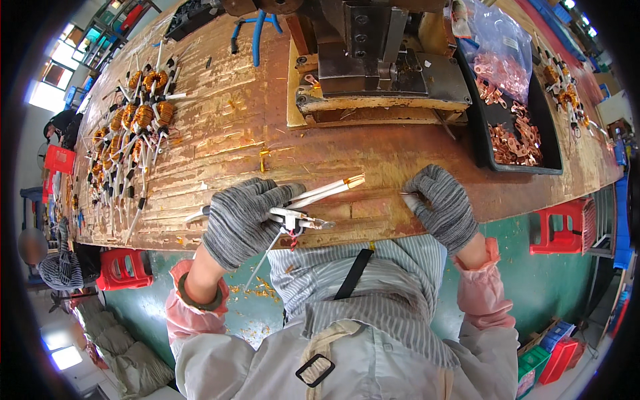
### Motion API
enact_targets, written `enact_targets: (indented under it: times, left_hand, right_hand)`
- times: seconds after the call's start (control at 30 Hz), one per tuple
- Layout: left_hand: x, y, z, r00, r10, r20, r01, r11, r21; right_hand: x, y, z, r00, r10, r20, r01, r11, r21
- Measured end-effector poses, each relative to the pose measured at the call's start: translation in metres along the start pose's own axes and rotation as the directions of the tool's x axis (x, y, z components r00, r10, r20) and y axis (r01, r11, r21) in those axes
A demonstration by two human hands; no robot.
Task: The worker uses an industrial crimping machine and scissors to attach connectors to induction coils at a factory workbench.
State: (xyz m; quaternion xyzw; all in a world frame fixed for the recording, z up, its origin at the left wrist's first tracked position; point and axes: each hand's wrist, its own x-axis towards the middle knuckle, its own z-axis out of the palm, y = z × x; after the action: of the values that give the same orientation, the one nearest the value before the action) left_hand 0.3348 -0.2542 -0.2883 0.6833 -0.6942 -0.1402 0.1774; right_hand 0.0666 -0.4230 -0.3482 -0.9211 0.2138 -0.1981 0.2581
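Note:
My left hand [243, 220], in a grey striped knit glove, is closed around a bundle of white-sleeved wires [325, 193] above the table's near edge. Two of them point right and end in bare copper strands. Below these, a shorter lead ends in a dull metal tip [321, 225], with a bit of red beside it. Whatever the wires join to is hidden by the glove. My right hand [441, 203], gloved alike, is apart from the wires, its fingers pinched together. A small thin piece shows at its fingertips, too little to name.
Ahead stands a heavy metal press [380, 80] on a base. Right of it, a black tray [527, 165] holds copper terminal lugs and a plastic bag. Copper-wound coils [143, 117] with white leads cover the left side. Blue-handled pliers [257, 40] lie behind. Red stools [125, 270] flank the table.

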Motion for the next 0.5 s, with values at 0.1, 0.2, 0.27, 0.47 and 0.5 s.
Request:
enact_targets:
  times: [0.1, 0.2, 0.27, 0.47, 0.5]
  left_hand:
    - [-0.002, 0.002, 0.003, 1.000, -0.008, -0.004, 0.008, 0.999, 0.051]
    - [-0.003, 0.002, 0.003, 1.000, -0.002, -0.012, 0.003, 0.997, 0.076]
    - [-0.004, 0.002, 0.004, 1.000, 0.000, -0.001, 0.000, 0.997, 0.071]
    - [-0.002, 0.003, 0.004, 1.000, 0.006, -0.006, -0.005, 0.998, 0.056]
    - [-0.002, 0.003, 0.004, 1.000, 0.006, -0.006, -0.006, 0.998, 0.055]
  right_hand:
    - [0.008, -0.006, 0.003, 0.995, 0.017, -0.095, -0.025, 0.996, -0.088]
    - [0.018, -0.018, 0.008, 0.953, 0.284, -0.107, -0.248, 0.931, 0.267]
    - [0.023, -0.015, 0.020, 0.923, 0.384, -0.012, -0.265, 0.660, 0.703]
    - [0.037, -0.022, 0.035, 0.911, 0.409, -0.040, -0.145, 0.411, 0.900]
    - [0.038, -0.022, 0.035, 0.911, 0.410, -0.040, -0.146, 0.412, 0.900]
